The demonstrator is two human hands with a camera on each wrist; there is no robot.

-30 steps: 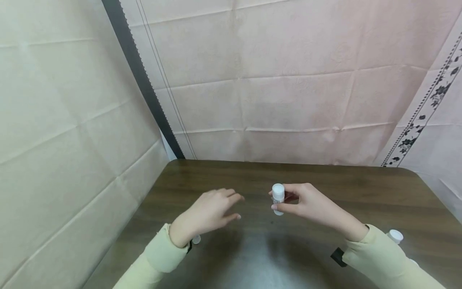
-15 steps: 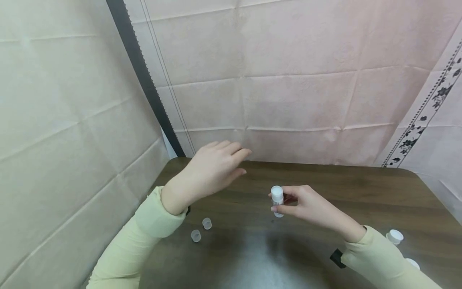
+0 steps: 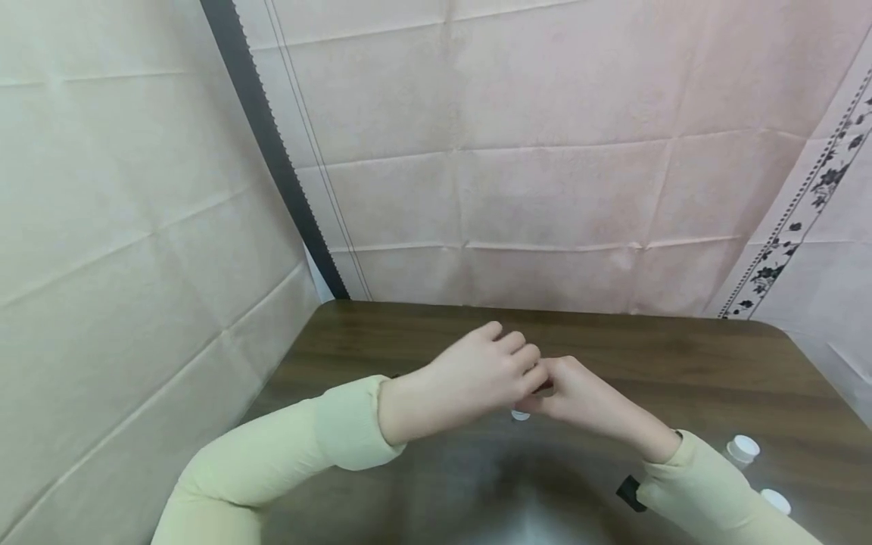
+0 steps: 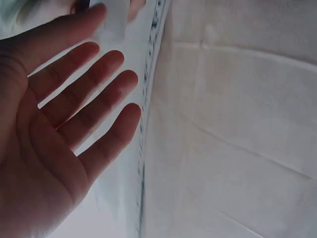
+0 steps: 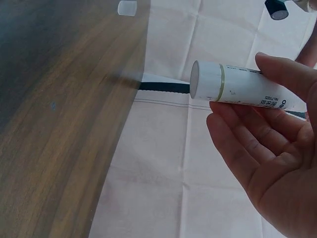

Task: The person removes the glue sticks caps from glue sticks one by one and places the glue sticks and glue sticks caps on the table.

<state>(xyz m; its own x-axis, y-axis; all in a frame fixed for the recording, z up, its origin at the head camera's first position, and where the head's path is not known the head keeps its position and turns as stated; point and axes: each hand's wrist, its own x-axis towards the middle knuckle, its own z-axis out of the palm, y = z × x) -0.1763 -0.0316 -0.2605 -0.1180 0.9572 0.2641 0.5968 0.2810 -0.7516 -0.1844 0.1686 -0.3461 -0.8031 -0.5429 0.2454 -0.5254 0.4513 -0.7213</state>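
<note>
My right hand (image 3: 589, 401) holds a small white bottle (image 5: 242, 87) between thumb and fingers, above the table. Printed text and a thin greenish band mark its side in the right wrist view. In the head view only the bottle's lower end (image 3: 521, 415) shows; the hands hide the rest. My left hand (image 3: 480, 371) is at the bottle's top, overlapping the right fingertips. In the left wrist view the left hand's fingers (image 4: 106, 94) are spread and slightly bent, and its thumb overlaps a blurred white part of the bottle (image 4: 116, 22). No grip by the left hand shows there.
A white-capped bottle (image 3: 742, 450) and another white cap (image 3: 776, 500) stand at the right, by the right sleeve. A small clear cup-like cap (image 5: 127, 8) lies on the brown table (image 3: 654, 341). Pale cloth (image 3: 545, 197) hangs behind the table.
My left hand rose from the left side, then came right and down to the bottle's top. The right hand has stayed nearly still with the bottle. The left arm now covers the clear caps.
</note>
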